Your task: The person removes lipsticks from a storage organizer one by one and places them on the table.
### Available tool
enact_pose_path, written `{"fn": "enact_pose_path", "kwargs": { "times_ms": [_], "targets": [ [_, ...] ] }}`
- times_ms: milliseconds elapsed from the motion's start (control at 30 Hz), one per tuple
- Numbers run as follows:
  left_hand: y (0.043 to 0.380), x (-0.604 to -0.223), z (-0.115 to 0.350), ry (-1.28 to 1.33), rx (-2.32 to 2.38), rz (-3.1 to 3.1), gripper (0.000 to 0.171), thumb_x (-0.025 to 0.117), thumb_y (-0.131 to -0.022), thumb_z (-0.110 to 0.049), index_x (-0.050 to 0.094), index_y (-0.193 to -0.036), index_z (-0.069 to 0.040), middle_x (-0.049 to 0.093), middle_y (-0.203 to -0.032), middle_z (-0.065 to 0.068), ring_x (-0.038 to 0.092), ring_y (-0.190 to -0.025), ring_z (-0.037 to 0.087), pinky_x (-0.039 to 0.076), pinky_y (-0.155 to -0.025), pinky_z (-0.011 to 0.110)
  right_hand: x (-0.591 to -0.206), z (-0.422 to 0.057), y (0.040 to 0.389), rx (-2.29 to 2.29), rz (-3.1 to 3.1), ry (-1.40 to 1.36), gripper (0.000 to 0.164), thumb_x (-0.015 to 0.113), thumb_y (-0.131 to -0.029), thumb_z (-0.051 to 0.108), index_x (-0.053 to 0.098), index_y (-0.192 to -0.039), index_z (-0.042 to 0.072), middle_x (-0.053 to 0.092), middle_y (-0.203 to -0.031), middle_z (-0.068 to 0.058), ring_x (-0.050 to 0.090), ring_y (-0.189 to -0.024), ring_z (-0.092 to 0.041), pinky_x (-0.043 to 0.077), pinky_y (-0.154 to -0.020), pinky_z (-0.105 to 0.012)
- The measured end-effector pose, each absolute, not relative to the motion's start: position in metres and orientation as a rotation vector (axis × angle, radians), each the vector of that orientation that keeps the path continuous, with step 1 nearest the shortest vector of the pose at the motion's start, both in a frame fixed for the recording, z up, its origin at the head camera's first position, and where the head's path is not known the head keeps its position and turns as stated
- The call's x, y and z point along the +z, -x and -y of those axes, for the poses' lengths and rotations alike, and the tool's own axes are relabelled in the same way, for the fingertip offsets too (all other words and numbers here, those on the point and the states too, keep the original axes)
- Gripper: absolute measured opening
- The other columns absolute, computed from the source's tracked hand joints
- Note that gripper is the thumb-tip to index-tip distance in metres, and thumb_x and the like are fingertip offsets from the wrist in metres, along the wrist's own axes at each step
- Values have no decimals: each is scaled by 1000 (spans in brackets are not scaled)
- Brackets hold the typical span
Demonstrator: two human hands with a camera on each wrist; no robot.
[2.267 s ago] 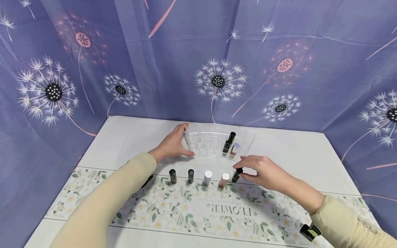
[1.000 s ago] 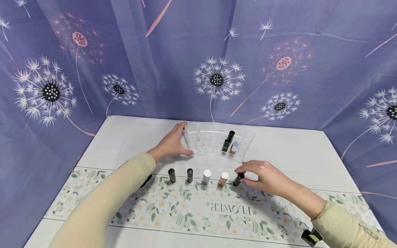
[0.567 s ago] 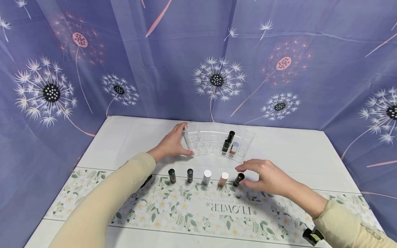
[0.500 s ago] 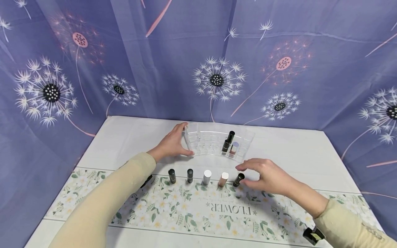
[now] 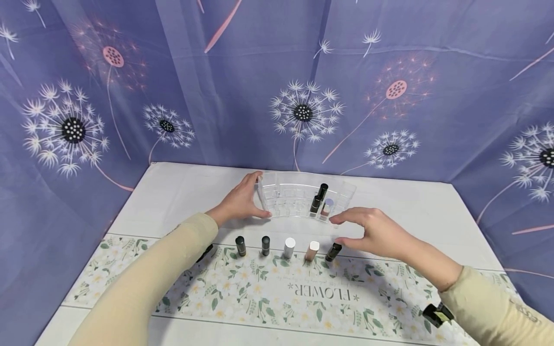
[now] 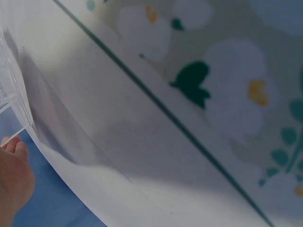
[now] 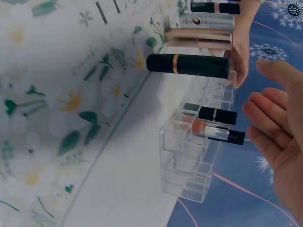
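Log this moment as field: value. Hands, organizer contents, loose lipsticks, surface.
left hand: grips left end of clear lipstick organizer
right hand: holds nothing, near rightmost black lipstick
in organizer: front black lipstick, rear black lipstick, pale-topped lipstick
standing row, left to right: leftmost black lipstick, second black lipstick, silver lipstick, rose-gold lipstick, rightmost black lipstick
surface: white tablecloth, floral band printed FLOWER
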State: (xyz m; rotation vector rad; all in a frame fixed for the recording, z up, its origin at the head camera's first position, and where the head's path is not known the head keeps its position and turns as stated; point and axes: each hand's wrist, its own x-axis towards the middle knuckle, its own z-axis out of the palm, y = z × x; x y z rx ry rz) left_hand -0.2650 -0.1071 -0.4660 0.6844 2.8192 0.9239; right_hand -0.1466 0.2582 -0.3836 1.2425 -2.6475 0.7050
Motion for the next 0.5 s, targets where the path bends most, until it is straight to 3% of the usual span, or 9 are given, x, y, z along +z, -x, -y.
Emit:
{"fn": "enact_pose_path", "kwargs": {
  "times_ms": [500],
  "targets": [
    [265,-468,107,-685,923,-2825,130,100,-69,-41,22,-167,-3,40,-162,21,46,-147,37,43,-120,50,-358,-253,183,634,2611,-1279,39,89,-86,8,77,-123,5,79,-120,-7,75,-110,-29,62,-93,-49]
  ]
}}
